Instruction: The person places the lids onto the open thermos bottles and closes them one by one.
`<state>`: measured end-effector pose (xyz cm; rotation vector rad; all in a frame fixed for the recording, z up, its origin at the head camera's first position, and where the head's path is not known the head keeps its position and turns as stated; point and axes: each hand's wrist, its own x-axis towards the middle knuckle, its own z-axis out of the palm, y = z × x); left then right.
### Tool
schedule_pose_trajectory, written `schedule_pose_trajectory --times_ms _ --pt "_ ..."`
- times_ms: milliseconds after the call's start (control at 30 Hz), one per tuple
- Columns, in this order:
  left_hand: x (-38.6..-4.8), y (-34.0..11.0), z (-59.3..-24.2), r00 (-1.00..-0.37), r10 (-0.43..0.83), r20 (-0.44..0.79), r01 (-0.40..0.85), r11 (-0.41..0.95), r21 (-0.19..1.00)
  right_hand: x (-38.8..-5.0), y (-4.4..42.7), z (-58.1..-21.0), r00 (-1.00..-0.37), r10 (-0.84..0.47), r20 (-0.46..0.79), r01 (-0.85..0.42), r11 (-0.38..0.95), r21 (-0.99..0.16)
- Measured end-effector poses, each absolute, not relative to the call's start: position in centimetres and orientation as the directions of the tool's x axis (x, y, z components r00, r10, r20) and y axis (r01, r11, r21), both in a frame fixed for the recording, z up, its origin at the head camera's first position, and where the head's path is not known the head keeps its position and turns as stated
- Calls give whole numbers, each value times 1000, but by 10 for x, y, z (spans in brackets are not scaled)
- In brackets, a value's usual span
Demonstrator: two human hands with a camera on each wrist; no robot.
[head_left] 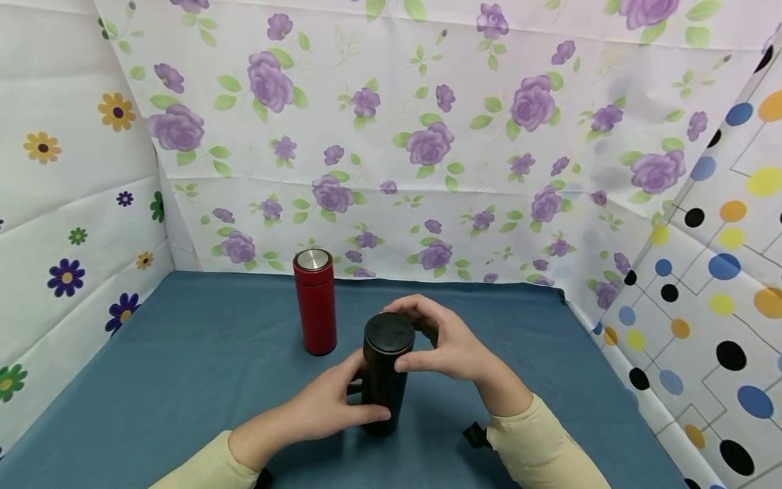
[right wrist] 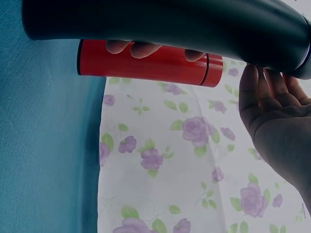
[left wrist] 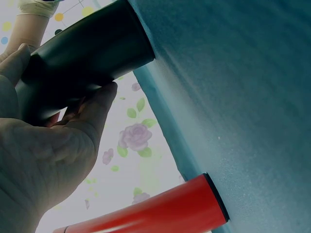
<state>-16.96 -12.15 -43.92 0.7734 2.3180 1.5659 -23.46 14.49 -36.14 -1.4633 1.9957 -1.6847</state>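
Note:
A black thermos bottle is upright in front of me, its base at or just above the blue cloth; which, I cannot tell. My left hand grips its lower body, thumb across the near side. Fingertips of that hand show past the bottle in the right wrist view. Up by the lid, my right hand holds the bottle with the thumb in front and the fingers round the far side. Behind and to the left, untouched, stands a red thermos bottle with a silver-topped lid.
A blue cloth covers the table. White curtains with purple flowers hang at the back, with patterned sheets at the left and right. A black strap end sticks out by the right sleeve.

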Motion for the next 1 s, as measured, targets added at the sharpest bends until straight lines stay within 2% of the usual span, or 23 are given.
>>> schedule_pose_trajectory --times_ms 733,867,1000 --pt "-170 -121 -438 -834 545 83 279 288 916 -235 143 -363 -515 -721 464 -578 -108 -809" --pt "-170 -121 -438 -835 543 82 277 288 917 -235 143 -363 -502 -731 461 -576 -115 -809" --pt "-170 -120 -439 -838 541 78 273 290 917 -237 143 -366 -460 -762 455 -556 -152 -817"
